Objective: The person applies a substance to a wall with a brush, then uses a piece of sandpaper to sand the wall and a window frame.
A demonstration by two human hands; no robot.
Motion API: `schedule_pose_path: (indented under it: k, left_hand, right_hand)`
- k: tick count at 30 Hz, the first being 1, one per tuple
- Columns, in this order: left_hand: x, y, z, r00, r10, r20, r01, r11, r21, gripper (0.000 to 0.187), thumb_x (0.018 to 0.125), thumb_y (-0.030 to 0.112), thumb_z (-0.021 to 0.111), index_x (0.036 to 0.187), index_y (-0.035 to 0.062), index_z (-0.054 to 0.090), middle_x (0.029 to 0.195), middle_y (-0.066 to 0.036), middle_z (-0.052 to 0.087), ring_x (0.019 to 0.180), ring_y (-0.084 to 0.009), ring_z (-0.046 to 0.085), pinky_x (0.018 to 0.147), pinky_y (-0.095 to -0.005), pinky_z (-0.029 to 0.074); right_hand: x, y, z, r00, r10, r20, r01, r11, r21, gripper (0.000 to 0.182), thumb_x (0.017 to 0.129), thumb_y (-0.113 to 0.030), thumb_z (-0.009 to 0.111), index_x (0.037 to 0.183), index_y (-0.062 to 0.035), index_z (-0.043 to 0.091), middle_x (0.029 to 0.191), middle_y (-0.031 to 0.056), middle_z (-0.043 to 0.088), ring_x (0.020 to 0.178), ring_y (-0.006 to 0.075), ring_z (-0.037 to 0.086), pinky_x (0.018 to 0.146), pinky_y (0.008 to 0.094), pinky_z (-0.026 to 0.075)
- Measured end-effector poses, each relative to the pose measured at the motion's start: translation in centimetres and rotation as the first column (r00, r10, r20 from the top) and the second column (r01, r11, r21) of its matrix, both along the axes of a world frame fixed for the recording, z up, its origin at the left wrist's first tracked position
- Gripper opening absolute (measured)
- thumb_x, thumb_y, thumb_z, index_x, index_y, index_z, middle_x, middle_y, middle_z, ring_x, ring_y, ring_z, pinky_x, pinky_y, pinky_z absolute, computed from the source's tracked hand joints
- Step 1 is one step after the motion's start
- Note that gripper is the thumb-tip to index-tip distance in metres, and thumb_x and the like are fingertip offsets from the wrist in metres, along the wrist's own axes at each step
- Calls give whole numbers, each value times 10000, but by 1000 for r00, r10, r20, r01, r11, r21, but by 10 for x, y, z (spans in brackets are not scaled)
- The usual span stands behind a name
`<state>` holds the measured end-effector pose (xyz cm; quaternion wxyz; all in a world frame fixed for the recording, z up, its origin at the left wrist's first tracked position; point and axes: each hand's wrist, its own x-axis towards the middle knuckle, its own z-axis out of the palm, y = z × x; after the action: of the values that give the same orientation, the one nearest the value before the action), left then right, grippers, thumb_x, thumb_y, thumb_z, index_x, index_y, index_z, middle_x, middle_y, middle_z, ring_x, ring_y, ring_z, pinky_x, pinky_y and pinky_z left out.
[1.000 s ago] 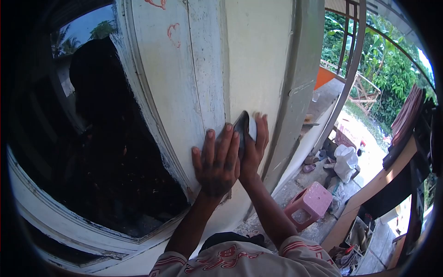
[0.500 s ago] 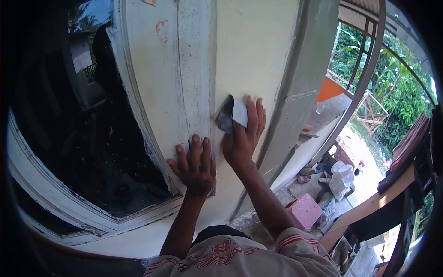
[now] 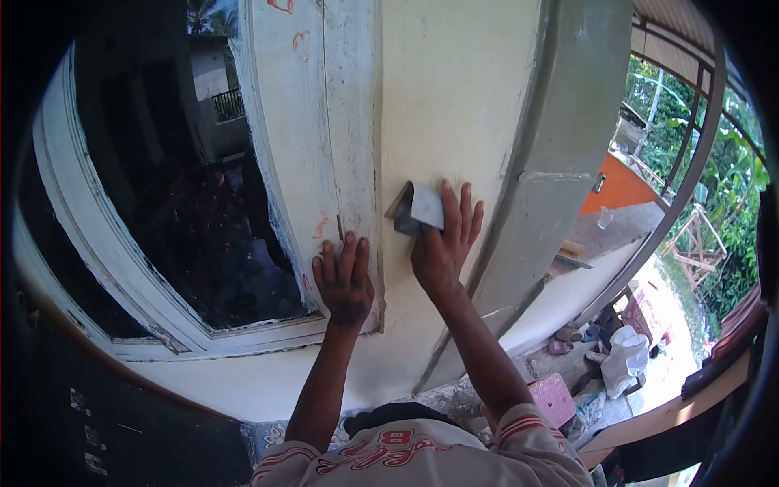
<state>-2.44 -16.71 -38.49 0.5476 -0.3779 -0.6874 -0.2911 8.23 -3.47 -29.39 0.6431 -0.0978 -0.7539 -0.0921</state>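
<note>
My left hand (image 3: 344, 280) lies flat on the white wooden window frame (image 3: 304, 162), its fingers pointing up and a little apart. To its right, my right hand (image 3: 445, 252) holds a folded grey sheet (image 3: 425, 206) against the cream wall (image 3: 454, 97). The sheet is bent over, with its fold at the upper left, and thumb and palm cover its lower part. The other fingers of that hand spread upward on the wall. Faint red marks (image 3: 301, 46) show on the frame above my left hand.
Dark window glass (image 3: 187, 195) fills the left side. A grey pillar (image 3: 552, 162) stands right of the wall. At the lower right are a pink stool (image 3: 552, 398), a white bag (image 3: 625, 357), shoes (image 3: 561, 346) and a wooden plank (image 3: 673, 418). Greenery shows beyond.
The view has shifted, so the wall and window appear further right. My right hand and the sheet sit slightly lower on the wall. The fingers of my left hand are closer together.
</note>
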Motion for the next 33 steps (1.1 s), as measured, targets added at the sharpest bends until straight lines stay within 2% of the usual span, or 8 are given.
schedule_pose_path:
  k: [5, 11, 15, 17, 19, 24, 26, 33]
  left_hand:
    - [-1, 10, -4, 1000, 10, 5, -11, 998, 67, 443, 983, 133, 515, 1421, 159, 575, 1518, -54, 496, 1443, -382, 369, 1184, -554, 214]
    - [13, -3, 20, 996, -83, 17, 82, 995, 49, 455, 995, 138, 489, 1445, 87, 528, 1523, -151, 474, 1454, -450, 337, 1200, -601, 156]
    - [11, -8, 55, 1000, -28, -5, 28, 999, 33, 447, 1012, 168, 464, 1437, 42, 521, 1527, -178, 460, 1468, -462, 304, 1201, -604, 150]
    - [8, -1, 58, 1000, -21, 8, 21, 999, 42, 444, 1021, 173, 448, 1436, 31, 518, 1534, -186, 448, 1474, -466, 293, 1201, -605, 148]
    - [3, 4, 49, 994, 107, -27, -105, 993, 49, 436, 1041, 178, 415, 1436, 24, 515, 1555, -193, 418, 1483, -469, 271, 1200, -605, 146]
    - [3, 7, 43, 993, 115, -10, -114, 991, 69, 427, 1060, 175, 386, 1443, 37, 512, 1569, -195, 401, 1491, -465, 259, 1201, -606, 131]
    - [1, 8, 42, 997, 82, 8, -82, 993, 87, 436, 1014, 150, 475, 1443, 107, 536, 1545, -140, 457, 1492, -442, 275, 1212, -591, 99]
    - [-1, 7, 40, 995, 102, -14, -101, 992, 73, 422, 1045, 139, 408, 1446, 68, 519, 1553, -188, 432, 1492, -465, 261, 1201, -604, 126]
  right_hand:
    - [-1, 10, 68, 998, 15, -67, -9, 996, 84, 213, 844, -3, 596, 1042, 20, 668, 1508, 209, 460, 1449, 463, 353, 1188, 624, 197]
    - [-2, 8, -112, 988, 102, 120, -106, 994, 29, 174, 828, -18, 634, 985, -67, 690, 1445, 173, 525, 1440, 432, 386, 1194, 619, 198]
    - [0, 7, -49, 992, 128, 18, -129, 992, 12, 154, 794, -25, 656, 942, -61, 676, 1462, 175, 512, 1436, 432, 390, 1193, 628, 181]
    - [1, 11, 16, 986, 169, -6, -168, 985, 46, 103, 726, -27, 694, 726, -82, 607, 1476, 127, 528, 1436, 412, 404, 1192, 638, 149]
    - [2, 11, 57, 987, 151, -53, -149, 988, 43, 99, 710, -36, 695, 728, -77, 607, 1490, 116, 515, 1445, 411, 389, 1195, 635, 124]
    - [0, 4, -20, 978, 192, 80, -197, 979, 49, 165, 708, -19, 670, 651, -57, 520, 1439, 159, 556, 1423, 423, 420, 1196, 627, 170]
    - [-6, 11, -24, 980, 191, 47, -194, 978, 82, 211, 706, -49, 690, 612, -68, 502, 1449, 135, 559, 1428, 401, 422, 1194, 628, 171]
    - [-13, 10, 117, 984, 120, -131, -102, 986, 135, 116, 745, -1, 669, 689, -60, 586, 1501, 121, 504, 1456, 391, 378, 1200, 621, 124]
